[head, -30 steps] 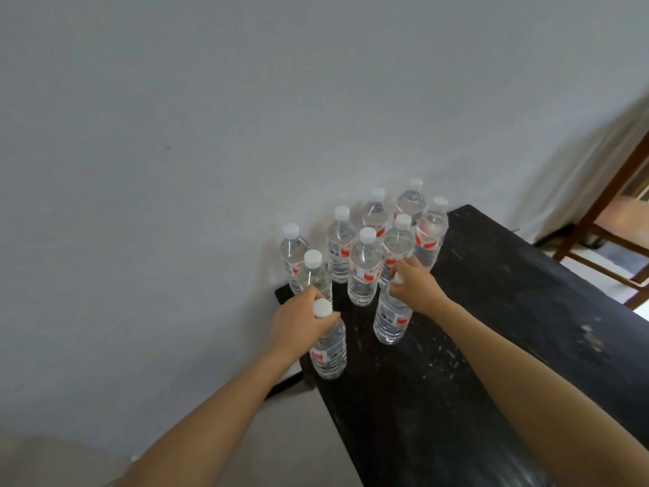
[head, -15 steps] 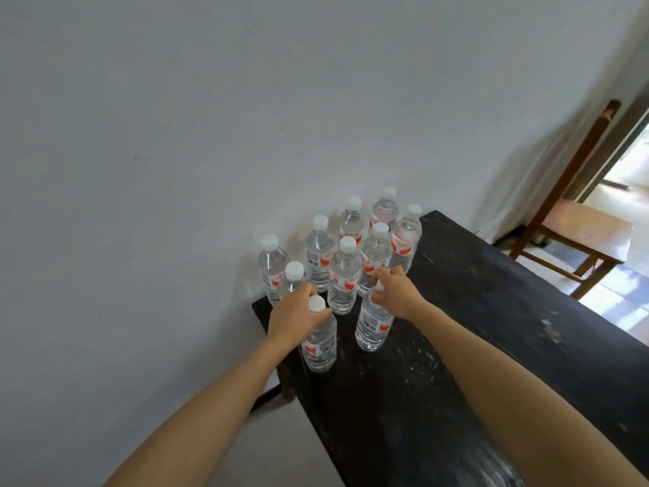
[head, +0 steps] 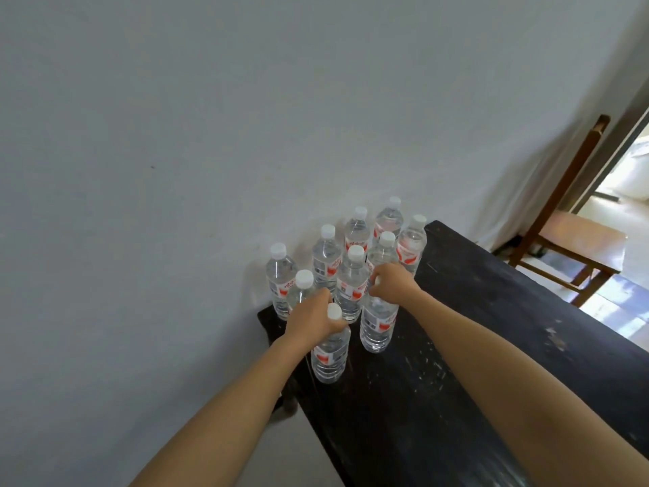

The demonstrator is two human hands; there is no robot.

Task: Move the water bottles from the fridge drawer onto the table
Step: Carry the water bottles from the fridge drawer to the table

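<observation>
Together, left hand point(head: 310, 319), right hand point(head: 389, 281) (on bottles point(head: 330, 360))

A cluster of bottles point(head: 353, 275) stands at the far-left corner of the table point(head: 491, 346), against the wall point(head: 210, 135). Before it stand two more: the left bottle point(head: 329, 360) gripped at the neck by the left hand point(head: 310, 321), and the right bottle point(head: 377, 325) gripped at the top by the right hand point(head: 391, 281). A chair point(head: 579, 233) sits beyond the table, to the right.
</observation>
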